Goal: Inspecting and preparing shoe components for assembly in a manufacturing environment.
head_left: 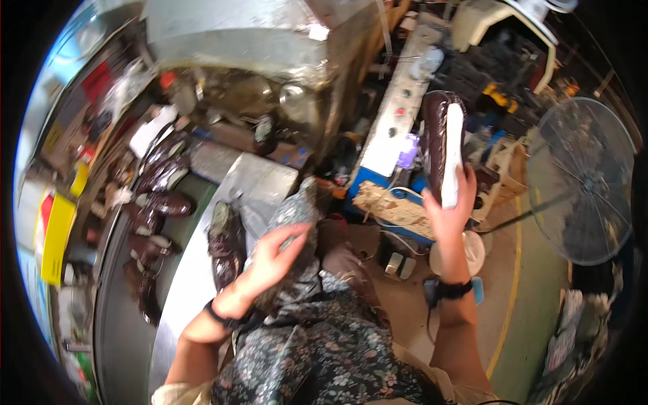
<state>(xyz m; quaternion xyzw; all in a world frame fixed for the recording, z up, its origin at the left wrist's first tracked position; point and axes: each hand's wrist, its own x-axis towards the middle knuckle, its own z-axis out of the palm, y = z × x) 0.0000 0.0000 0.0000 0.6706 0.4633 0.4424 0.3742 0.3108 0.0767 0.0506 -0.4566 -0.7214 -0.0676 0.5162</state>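
Observation:
My right hand point(453, 206) grips a glossy dark brown shoe point(437, 131) by one end and holds it upright, raised off to the right. A white strip, likely the sole side, runs along the shoe's right side. My left hand point(273, 255) hangs over my floral apron point(324, 344) with its fingers stretched out and holds nothing. Beside that hand, another dark glossy shoe point(226, 246) lies on the pale metal table point(192, 297).
Several more dark shoes point(165, 202) sit on the dark conveyor belt point(128, 337) at the left. A big metal machine housing point(236, 30) stands ahead. On the right are a control panel with buttons point(397, 111) and a round fan point(587, 182).

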